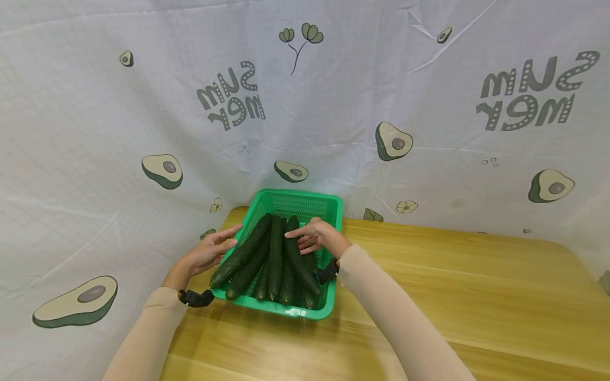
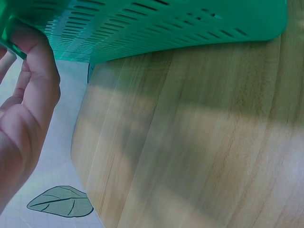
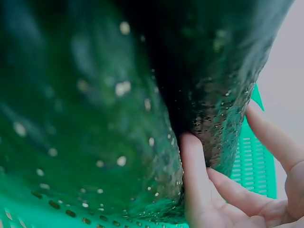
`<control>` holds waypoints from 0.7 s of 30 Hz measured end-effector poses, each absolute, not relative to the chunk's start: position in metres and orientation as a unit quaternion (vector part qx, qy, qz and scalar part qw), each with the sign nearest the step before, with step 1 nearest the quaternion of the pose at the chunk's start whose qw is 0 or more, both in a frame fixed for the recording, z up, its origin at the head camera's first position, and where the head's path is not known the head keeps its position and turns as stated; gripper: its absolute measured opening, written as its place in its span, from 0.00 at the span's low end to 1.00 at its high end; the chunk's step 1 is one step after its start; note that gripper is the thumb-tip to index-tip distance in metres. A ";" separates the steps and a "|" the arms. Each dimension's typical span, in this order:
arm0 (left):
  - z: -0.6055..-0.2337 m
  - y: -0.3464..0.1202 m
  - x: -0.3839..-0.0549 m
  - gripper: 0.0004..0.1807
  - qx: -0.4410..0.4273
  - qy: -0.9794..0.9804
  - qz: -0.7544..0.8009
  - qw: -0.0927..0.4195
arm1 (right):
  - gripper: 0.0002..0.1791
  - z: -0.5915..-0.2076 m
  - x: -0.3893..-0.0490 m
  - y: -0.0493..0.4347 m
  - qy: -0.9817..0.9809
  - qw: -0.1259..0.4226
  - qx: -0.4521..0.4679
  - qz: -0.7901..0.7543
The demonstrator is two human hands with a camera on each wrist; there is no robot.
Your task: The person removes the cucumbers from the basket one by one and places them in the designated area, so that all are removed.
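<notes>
Several dark green cucumbers (image 1: 275,259) lie side by side, lengthwise, in a green plastic basket (image 1: 329,201). My right hand (image 1: 316,235) reaches in from the right and grips one cucumber (image 1: 301,270) near its far end. In the right wrist view, thumb and fingers sit on either side of that bumpy cucumber (image 3: 218,109), with a finger between it and its neighbour. At the basket's left side, my left hand (image 1: 209,254) holds the rim. The left wrist view has its fingertip tucked under the green lip.
The basket stands on a wooden table (image 1: 429,296), close to its back left edge. A white cloth (image 1: 333,95) printed with avocados hangs behind and along the left. Each wrist wears a small black camera.
</notes>
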State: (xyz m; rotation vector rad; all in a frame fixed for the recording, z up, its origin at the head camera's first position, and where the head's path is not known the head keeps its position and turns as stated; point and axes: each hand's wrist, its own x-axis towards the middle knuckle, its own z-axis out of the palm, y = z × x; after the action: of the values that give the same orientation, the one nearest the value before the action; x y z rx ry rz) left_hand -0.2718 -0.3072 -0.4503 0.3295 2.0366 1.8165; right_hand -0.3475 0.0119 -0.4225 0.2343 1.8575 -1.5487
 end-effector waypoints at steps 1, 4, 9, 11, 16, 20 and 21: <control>-0.450 -0.307 -0.272 0.33 0.117 0.726 0.648 0.196 | 0.50 -0.422 -0.347 0.011 0.722 0.347 0.088 -0.592; -0.450 -0.307 -0.271 0.33 0.116 0.725 0.649 0.197 | 0.49 -0.422 -0.346 0.010 0.741 0.338 0.077 -0.574; -0.450 -0.307 -0.271 0.33 0.114 0.728 0.646 0.200 | 0.47 -0.421 -0.345 0.010 0.755 0.336 0.067 -0.559; -0.450 -0.307 -0.271 0.33 0.114 0.730 0.644 0.200 | 0.47 -0.420 -0.346 0.010 0.751 0.338 0.071 -0.563; -0.449 -0.306 -0.271 0.33 0.115 0.726 0.648 0.198 | 0.48 -0.416 -0.347 0.011 0.733 0.349 0.075 -0.579; -0.448 -0.306 -0.271 0.33 0.114 0.724 0.651 0.197 | 0.44 -0.411 -0.347 0.012 0.722 0.363 0.070 -0.584; -0.448 -0.306 -0.271 0.33 0.114 0.724 0.651 0.197 | 0.42 -0.409 -0.347 0.012 0.722 0.364 0.069 -0.585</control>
State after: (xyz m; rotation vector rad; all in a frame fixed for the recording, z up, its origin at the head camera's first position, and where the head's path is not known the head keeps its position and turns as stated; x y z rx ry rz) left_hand -0.2709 -0.3062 -0.4482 0.3192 2.0276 1.8214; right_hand -0.3474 0.0121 -0.4092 0.1781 1.8567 -1.5039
